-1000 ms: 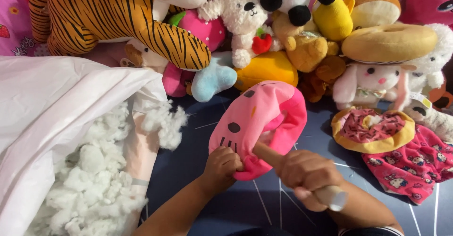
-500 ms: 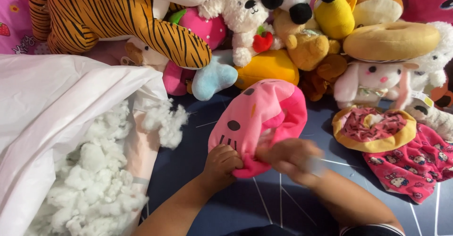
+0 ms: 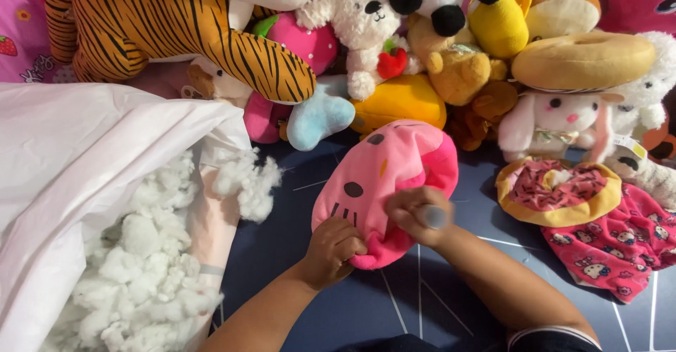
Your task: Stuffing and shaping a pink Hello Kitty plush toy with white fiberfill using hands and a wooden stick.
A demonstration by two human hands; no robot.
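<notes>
Pink plush fills both hands: the left hand (image 3: 336, 248) pinches the lower edge of the pink cat-face toy (image 3: 384, 183), fingers curled over the fabric beside the stitched whiskers, and the right hand (image 3: 415, 215) is clenched around a rod (image 3: 433, 216) whose grey, rounded end shows between thumb and fingers. The rod's far part is hidden, seemingly inside the toy's opening. The toy lies face-up on the dark blue mat (image 3: 422, 303), just in front of the person, its lower edge lifted by the left hand.

To do this packing step well, I judge that the left hand should keep the opening taut and steady while the right drives the rod in short, gentle pushes, so that the filling spreads evenly and the seam is not strained.

Both forearms come in from the bottom of the view and meet at the toy, wrists low and nearly touching the mat, the right wrist bent inward.

Further out, loose white stuffing (image 3: 141, 267) spills from a white bag (image 3: 84, 155) at the left. A flat doughnut-shaped cover (image 3: 560, 193) and a pink printed cloth (image 3: 620, 246) lie at the right. Behind stands a heap of soft toys, among them a striped tiger (image 3: 176, 28).
</notes>
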